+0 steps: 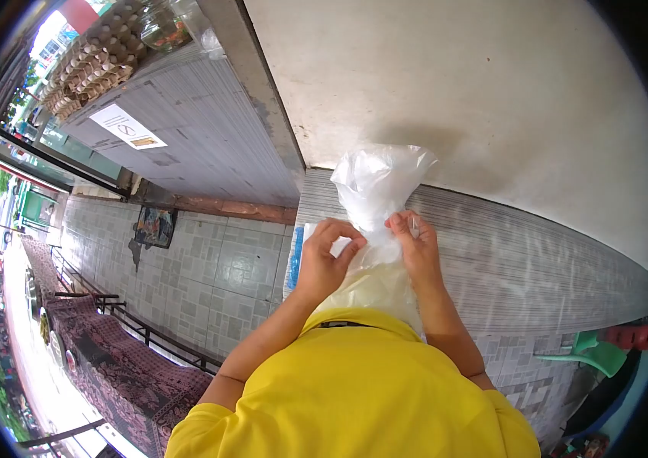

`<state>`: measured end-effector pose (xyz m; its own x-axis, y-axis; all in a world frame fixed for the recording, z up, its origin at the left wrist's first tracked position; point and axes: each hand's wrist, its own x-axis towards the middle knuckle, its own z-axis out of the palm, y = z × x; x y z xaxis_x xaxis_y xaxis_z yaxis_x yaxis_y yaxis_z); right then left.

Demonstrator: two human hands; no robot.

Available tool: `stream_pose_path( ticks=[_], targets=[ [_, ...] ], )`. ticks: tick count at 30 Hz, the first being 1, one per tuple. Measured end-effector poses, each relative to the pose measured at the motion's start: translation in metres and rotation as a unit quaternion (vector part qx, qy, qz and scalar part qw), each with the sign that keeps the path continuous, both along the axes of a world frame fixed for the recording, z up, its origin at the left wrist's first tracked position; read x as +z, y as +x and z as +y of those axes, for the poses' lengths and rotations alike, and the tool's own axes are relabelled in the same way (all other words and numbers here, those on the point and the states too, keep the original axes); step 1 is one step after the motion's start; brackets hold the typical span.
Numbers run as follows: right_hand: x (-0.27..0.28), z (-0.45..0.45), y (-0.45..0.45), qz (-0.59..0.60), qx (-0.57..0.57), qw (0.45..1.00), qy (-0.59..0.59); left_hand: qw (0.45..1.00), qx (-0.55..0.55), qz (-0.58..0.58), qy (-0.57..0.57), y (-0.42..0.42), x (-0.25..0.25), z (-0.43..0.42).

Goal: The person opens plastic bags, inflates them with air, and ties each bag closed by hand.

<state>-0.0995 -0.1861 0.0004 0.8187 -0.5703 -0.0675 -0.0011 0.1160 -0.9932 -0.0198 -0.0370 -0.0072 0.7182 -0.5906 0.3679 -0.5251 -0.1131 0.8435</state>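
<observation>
A clear plastic bag (381, 183) stands in front of my chest over a grey wood-grain bench. Its upper part puffs out and is gathered narrow between my hands. Lower down, the bag looks pale yellowish, and my yellow shirt hides its bottom. My left hand (330, 256) is on the left of the narrow part, thumb and forefinger pinched at the plastic. On the other side my right hand (418, 246) grips the bag's gathered neck between thumb and fingers. A blue and white item (296, 256) lies partly hidden beside my left hand.
The grey bench (515, 252) runs rightward along a pale wall (476, 84). Stacked egg trays (98, 57) and a glass container (163, 29) sit on a counter (194, 107) at upper left. A patterned cloth (125, 366) covers a table at lower left. A green plastic object (599, 355) is at right.
</observation>
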Motion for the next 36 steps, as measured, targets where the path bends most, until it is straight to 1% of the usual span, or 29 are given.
stream_pose_path(
  ticks=[3,4,7,10,13,14,17,20,23,24,26,27,29,32,33,35,36],
  targets=[
    [0.007,0.007,-0.003,0.014,0.036,0.997,0.071,0.981,0.056,0.167,-0.079,0.002,-0.005,0.002],
    [0.007,0.007,-0.003,0.005,0.051,0.996,0.070,0.979,0.063,0.182,-0.065,0.002,-0.002,0.005],
    [0.008,0.008,-0.004,-0.015,0.077,0.994,0.081,0.971,0.012,0.232,-0.054,0.006,0.007,0.010],
    [0.008,0.008,-0.003,-0.024,0.076,0.991,0.109,0.971,0.024,0.232,-0.058,0.003,0.014,0.005],
    [0.008,0.006,-0.003,-0.028,0.083,0.989,0.120,0.987,-0.002,0.150,-0.051,-0.004,0.030,-0.004],
    [0.008,0.006,-0.003,-0.027,0.084,0.988,0.123,0.988,-0.015,0.147,-0.035,-0.005,0.029,-0.005],
    [0.010,0.007,-0.002,-0.035,0.081,0.989,0.120,0.965,-0.003,0.260,0.022,-0.004,0.028,-0.006],
    [0.008,0.007,-0.002,-0.050,0.072,0.988,0.126,0.989,0.017,0.142,-0.026,-0.005,0.029,-0.013],
    [0.008,0.008,-0.002,-0.086,0.061,0.982,0.160,0.975,-0.013,0.185,-0.126,-0.003,0.014,-0.025],
    [0.009,0.008,-0.002,-0.101,0.057,0.978,0.174,0.955,-0.038,0.256,-0.147,-0.004,0.014,-0.026],
    [0.013,0.006,-0.002,-0.068,0.057,0.973,0.214,0.896,-0.087,0.393,-0.188,-0.004,0.017,-0.029],
    [0.015,0.004,-0.002,-0.052,0.056,0.969,0.234,0.890,-0.090,0.416,-0.165,-0.002,0.016,-0.029],
    [0.020,-0.001,-0.001,-0.021,0.075,0.969,0.233,0.874,-0.097,0.459,-0.122,0.002,0.017,-0.026],
    [0.019,-0.007,-0.004,0.016,0.078,0.972,0.222,0.902,-0.087,0.423,-0.019,0.004,0.032,-0.025],
    [0.018,-0.010,-0.006,0.026,0.075,0.973,0.217,0.903,-0.131,0.407,0.038,0.007,0.032,-0.022],
    [0.012,-0.022,-0.008,0.004,0.050,0.969,0.243,0.891,-0.216,0.369,0.149,0.017,0.034,-0.012],
    [0.010,-0.030,-0.009,-0.007,0.038,0.966,0.257,0.887,-0.242,0.343,0.193,0.023,0.048,-0.008]
  ],
)
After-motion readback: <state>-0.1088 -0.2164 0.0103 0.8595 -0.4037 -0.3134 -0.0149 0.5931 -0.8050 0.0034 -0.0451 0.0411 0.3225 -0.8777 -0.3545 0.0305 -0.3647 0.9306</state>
